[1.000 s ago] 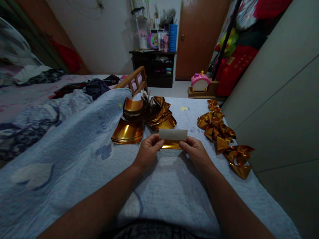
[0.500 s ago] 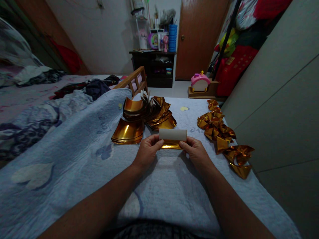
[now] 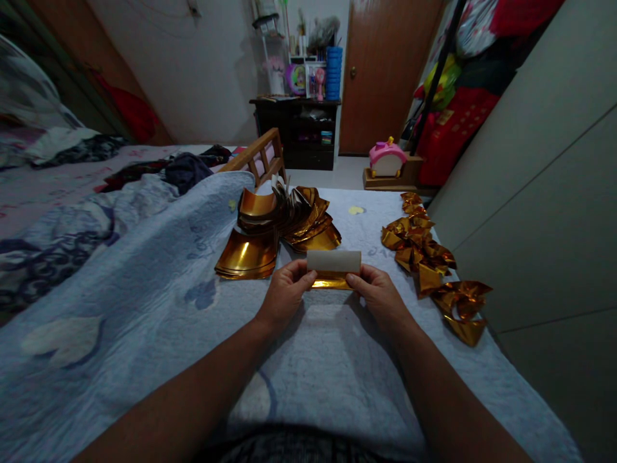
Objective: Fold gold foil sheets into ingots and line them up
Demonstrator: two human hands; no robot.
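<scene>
A sheet of gold foil paper (image 3: 333, 262) is stretched between my two hands, its pale back showing above and a shiny gold fold along the lower edge. My left hand (image 3: 288, 289) pinches its left end, thumb on top of the fold. At the right end my right hand (image 3: 378, 289) grips it the same way. Just beyond my hands lies a fanned stack of gold foil sheets (image 3: 248, 251), curled and partly overlapping. Several folded gold foil pieces (image 3: 424, 251) rest in a line on the right side of the bed.
All of this is on a light blue quilt (image 3: 337, 373), which rises in a ridge at the left. A wooden rail (image 3: 260, 145) stands behind the stack. A pale cabinet (image 3: 544, 212) borders the right edge. A pink toy (image 3: 387, 159) sits beyond the far edge.
</scene>
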